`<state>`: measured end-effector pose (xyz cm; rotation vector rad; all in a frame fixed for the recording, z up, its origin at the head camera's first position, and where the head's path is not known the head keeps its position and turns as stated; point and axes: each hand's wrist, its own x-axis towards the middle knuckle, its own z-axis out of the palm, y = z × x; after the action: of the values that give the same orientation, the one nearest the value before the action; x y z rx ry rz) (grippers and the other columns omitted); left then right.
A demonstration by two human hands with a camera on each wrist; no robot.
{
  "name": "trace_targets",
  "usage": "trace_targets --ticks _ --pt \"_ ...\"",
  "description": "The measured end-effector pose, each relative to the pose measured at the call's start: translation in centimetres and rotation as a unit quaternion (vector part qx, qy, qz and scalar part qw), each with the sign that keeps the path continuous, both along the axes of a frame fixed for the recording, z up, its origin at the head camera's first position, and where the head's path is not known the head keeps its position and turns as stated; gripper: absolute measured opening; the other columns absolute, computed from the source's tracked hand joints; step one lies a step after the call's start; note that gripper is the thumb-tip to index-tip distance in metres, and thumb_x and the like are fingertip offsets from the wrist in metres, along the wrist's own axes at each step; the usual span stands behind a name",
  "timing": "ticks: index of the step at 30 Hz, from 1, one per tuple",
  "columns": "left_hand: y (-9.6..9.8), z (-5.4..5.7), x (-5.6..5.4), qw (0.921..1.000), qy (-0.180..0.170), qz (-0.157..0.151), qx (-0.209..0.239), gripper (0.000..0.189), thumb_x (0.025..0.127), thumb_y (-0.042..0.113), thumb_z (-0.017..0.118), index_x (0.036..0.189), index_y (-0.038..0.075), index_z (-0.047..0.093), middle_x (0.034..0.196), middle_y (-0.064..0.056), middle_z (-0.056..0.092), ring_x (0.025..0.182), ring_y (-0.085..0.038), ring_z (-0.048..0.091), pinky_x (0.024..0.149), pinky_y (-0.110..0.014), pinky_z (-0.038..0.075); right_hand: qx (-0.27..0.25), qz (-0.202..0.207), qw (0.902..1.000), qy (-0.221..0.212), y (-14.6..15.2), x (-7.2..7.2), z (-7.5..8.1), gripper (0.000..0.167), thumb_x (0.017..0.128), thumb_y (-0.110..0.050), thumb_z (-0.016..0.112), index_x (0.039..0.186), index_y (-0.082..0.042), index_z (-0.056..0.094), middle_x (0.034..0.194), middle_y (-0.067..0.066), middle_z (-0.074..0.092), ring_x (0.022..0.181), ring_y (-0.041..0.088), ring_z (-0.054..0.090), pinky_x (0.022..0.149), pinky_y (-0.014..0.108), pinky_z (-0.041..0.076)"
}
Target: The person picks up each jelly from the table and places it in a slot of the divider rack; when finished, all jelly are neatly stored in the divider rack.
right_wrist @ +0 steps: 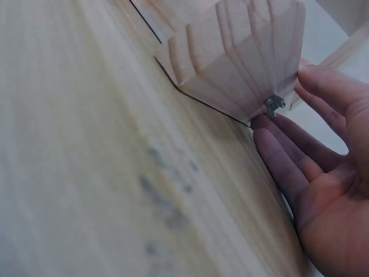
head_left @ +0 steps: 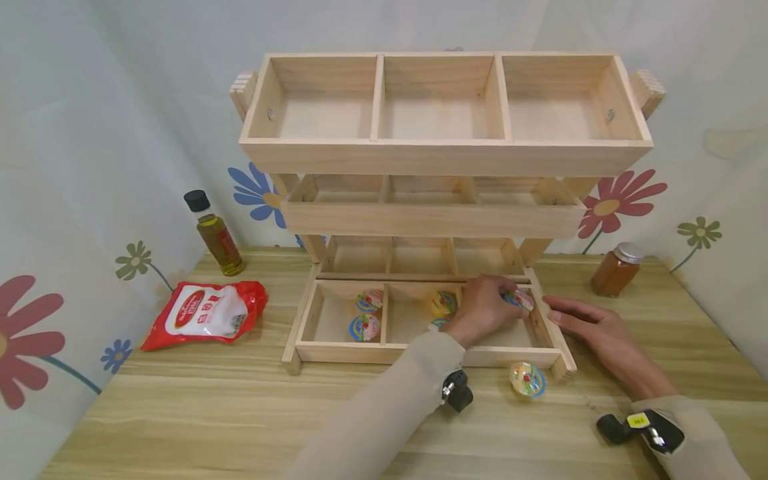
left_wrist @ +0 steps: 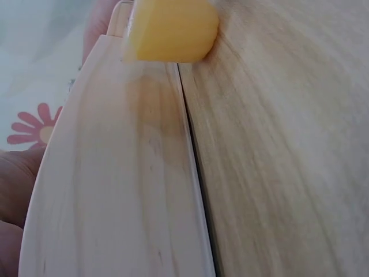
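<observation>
Over the right compartment of the bottom tray [head_left: 351,352], my left hand [head_left: 483,310] pinches a small jelly cup [head_left: 519,300] with a colourful printed lid. My right hand [head_left: 606,340] is at the rack's right end, its fingertips against the wooden side piece [right_wrist: 236,57]. Two jelly cups [head_left: 365,327] are in the tray's left compartment. A yellow-lidded cup [head_left: 443,304] lies in the middle one, with another cup partly hidden by my left hand. On the table before the tray's right front corner sits a yellow jelly cup [head_left: 528,380].
The wooden rack [head_left: 444,159] rises in tiers, each split into three compartments. A red and white bag [head_left: 207,312] and an oil bottle [head_left: 219,240] are on the left. To the right stands a spice jar [head_left: 617,270]. A flowered curtain hangs behind.
</observation>
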<state>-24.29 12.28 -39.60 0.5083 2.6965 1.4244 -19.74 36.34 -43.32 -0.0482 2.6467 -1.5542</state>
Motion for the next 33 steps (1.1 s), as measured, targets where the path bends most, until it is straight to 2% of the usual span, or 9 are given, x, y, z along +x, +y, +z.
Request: trace_targets --ticks 2,7,13,17,20,23,28,31,33 --pt "0.15 -0.09 -0.07 0.9999 0.009 0.003 -0.003 0.039 0.082 0.016 0.093 0.118 0.008 0.081 0.117 0.004 0.078 0.110 -0.010 0.068 0.094 -0.015 0.049 0.003 -0.001 1.0000 0.000 0.01 -0.02 0.03 0.061 0.104 -0.051 0.066 0.153 -0.016 0.059 0.143 -0.016 0.062 0.143 0.016 0.043 0.094 0.006 0.038" --pt "0.45 -0.28 -0.17 0.9999 0.016 0.006 -0.004 0.033 0.084 0.014 0.092 0.115 0.005 0.081 0.108 0.000 0.079 0.100 -0.009 0.069 0.086 -0.015 0.051 -0.005 -0.002 1.0000 -0.001 0.00 0.03 0.06 0.060 0.104 -0.050 0.066 0.153 -0.015 0.060 0.141 -0.018 0.062 0.139 0.009 0.044 0.094 0.006 0.039" --pt "0.55 -0.31 -0.23 0.9987 0.027 -0.003 -0.044 0.021 0.089 0.020 0.088 0.106 0.008 0.084 0.097 0.004 0.078 0.088 -0.006 0.064 0.075 -0.015 0.048 0.003 -0.004 1.0000 -0.007 -0.03 0.04 0.10 0.061 0.104 -0.052 0.066 0.153 -0.017 0.059 0.146 -0.014 0.061 0.144 0.019 0.043 0.093 0.006 0.038" --pt "0.57 -0.29 -0.19 0.9975 0.034 -0.001 -0.062 0.014 0.095 0.019 0.083 0.104 0.009 0.084 0.098 0.003 0.078 0.084 -0.005 0.063 0.070 -0.015 0.047 0.007 -0.004 0.9999 -0.009 -0.07 -0.03 0.05 0.062 0.104 -0.053 0.065 0.154 -0.017 0.059 0.150 -0.005 0.060 0.144 0.023 0.043 0.094 0.008 0.039" --pt "0.65 -0.34 -0.19 0.9980 0.032 0.004 -0.055 0.011 0.098 0.016 0.078 0.103 0.007 0.083 0.097 0.001 0.078 0.079 -0.006 0.062 0.066 -0.015 0.046 0.010 -0.003 0.9998 -0.017 -0.09 -0.08 0.12 0.064 0.104 -0.054 0.064 0.155 -0.016 0.057 0.157 0.006 0.055 0.147 0.030 0.041 0.101 0.018 0.040" --pt "0.77 -0.39 -0.20 0.9986 0.028 0.012 -0.044 0.012 0.101 0.014 0.074 0.098 0.005 0.082 0.089 0.001 0.076 0.072 -0.006 0.059 0.060 -0.016 0.045 0.010 -0.002 0.9996 -0.025 -0.14 -0.09 0.26 0.067 0.104 -0.056 0.063 0.156 -0.016 0.055 0.161 0.014 0.049 0.149 0.035 0.038 0.109 0.034 0.039" --pt "0.89 -0.29 -0.15 0.9983 0.021 0.032 -0.044 0.016 0.101 0.014 0.072 0.089 0.007 0.080 0.074 0.004 0.069 0.064 -0.006 0.055 0.055 -0.017 0.044 0.003 -0.002 0.9996 -0.027 -0.29 -0.05 0.45 0.068 0.104 -0.056 0.064 0.156 -0.015 0.055 0.162 0.016 0.047 0.151 0.036 0.036 0.114 0.044 0.037" --pt "0.86 -0.30 -0.09 0.9971 0.032 0.046 -0.051 0.012 0.099 0.015 0.074 0.091 0.009 0.082 0.080 0.004 0.073 0.070 -0.008 0.061 0.061 -0.017 0.047 -0.002 -0.001 0.9995 -0.031 -0.29 -0.12 0.39 0.069 0.103 -0.056 0.064 0.157 -0.014 0.054 0.163 0.015 0.046 0.151 0.037 0.034 0.116 0.049 0.036" --pt "0.81 -0.36 -0.01 0.9970 0.038 0.050 -0.045 0.011 0.098 0.015 0.075 0.094 0.007 0.082 0.085 0.001 0.076 0.073 -0.009 0.063 0.064 -0.017 0.049 -0.004 0.000 0.9994 -0.034 -0.27 -0.19 0.31 0.070 0.104 -0.056 0.063 0.158 -0.014 0.053 0.164 0.016 0.044 0.152 0.038 0.033 0.118 0.058 0.033"
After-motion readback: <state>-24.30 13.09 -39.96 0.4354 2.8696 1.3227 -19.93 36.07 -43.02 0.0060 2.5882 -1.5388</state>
